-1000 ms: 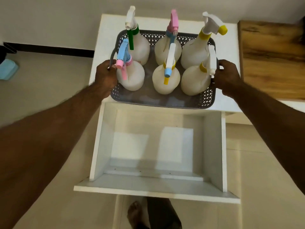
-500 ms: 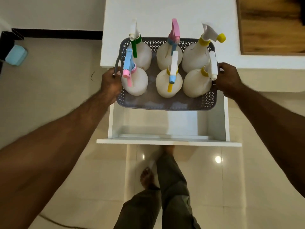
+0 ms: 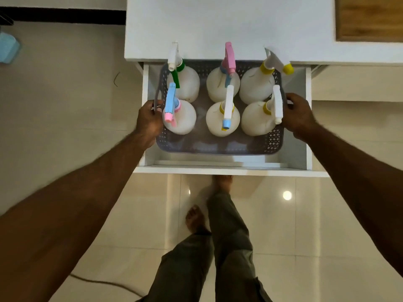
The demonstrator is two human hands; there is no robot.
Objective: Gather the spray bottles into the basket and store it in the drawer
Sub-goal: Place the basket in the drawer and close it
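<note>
A grey perforated basket (image 3: 218, 146) holds several white spray bottles (image 3: 222, 118) with coloured triggers, standing upright in two rows. The basket sits inside the open white drawer (image 3: 231, 170), whose walls surround it on all sides. My left hand (image 3: 149, 118) grips the basket's left handle. My right hand (image 3: 299, 117) grips the basket's right rim. The basket's back edge lies under the front edge of the white tabletop (image 3: 229, 25). Whether the basket rests on the drawer floor I cannot tell.
A wooden board (image 3: 368, 18) lies at the tabletop's back right. A light blue object (image 3: 8, 50) sits on the floor at far left. My legs and bare feet (image 3: 198, 219) stand on glossy tiles just in front of the drawer. A dark cable (image 3: 104, 283) trails on the floor.
The basket with the bottles has come off the tabletop and gone down into the open drawer, both hands still holding it. The view has tilted further downward.
</note>
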